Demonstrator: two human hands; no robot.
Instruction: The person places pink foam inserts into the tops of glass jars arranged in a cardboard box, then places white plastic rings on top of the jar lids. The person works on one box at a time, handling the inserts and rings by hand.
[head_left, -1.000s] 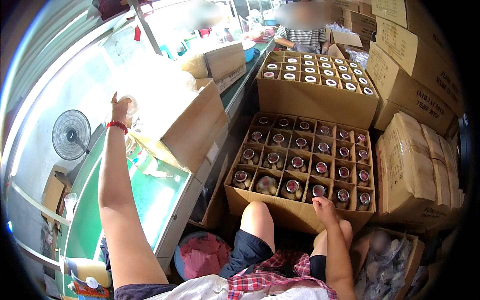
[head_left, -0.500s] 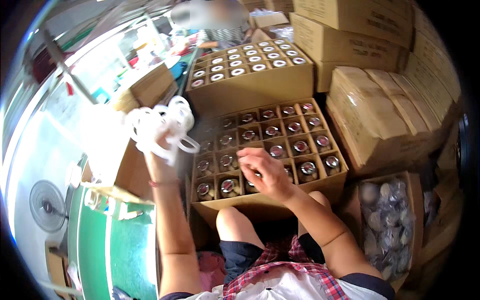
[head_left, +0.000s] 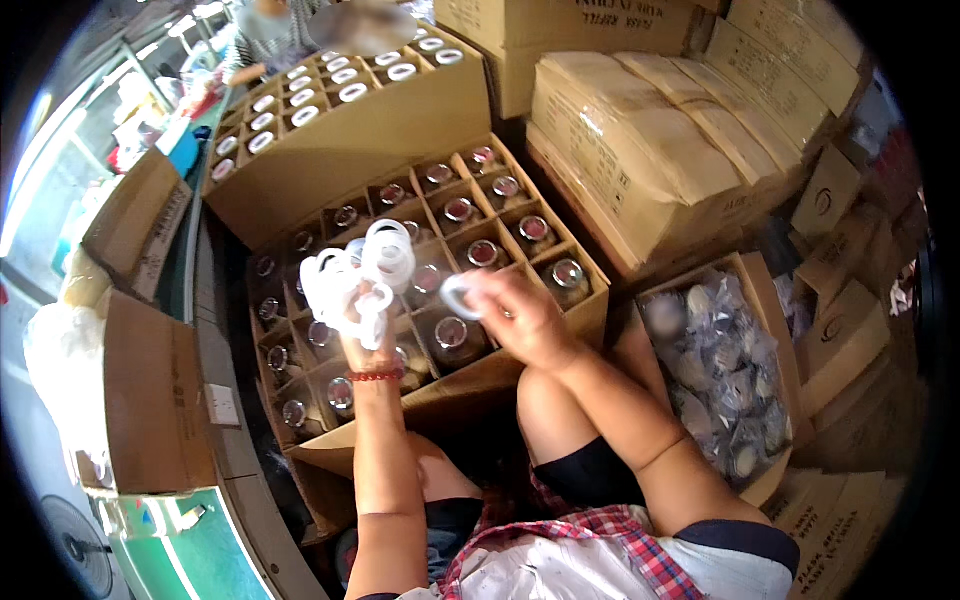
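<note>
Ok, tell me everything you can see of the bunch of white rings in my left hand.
The bunch of white rings is a loose cluster of smooth loops that look like plastic, overlapping and tilted different ways. Your left hand holds it above the divided carton; blur and overlap hide the exact count.

Up there on the person's head, one fisheye looks steeply down, close over left hand (head_left: 370,350), right hand (head_left: 530,322) and divided carton (head_left: 588,325)

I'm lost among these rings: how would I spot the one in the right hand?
Look at the nearer partitioned carton of bottles. Above it, the right hand pinches one white ring. It stands alone, while nearby rings cluster at the left hand.
</note>
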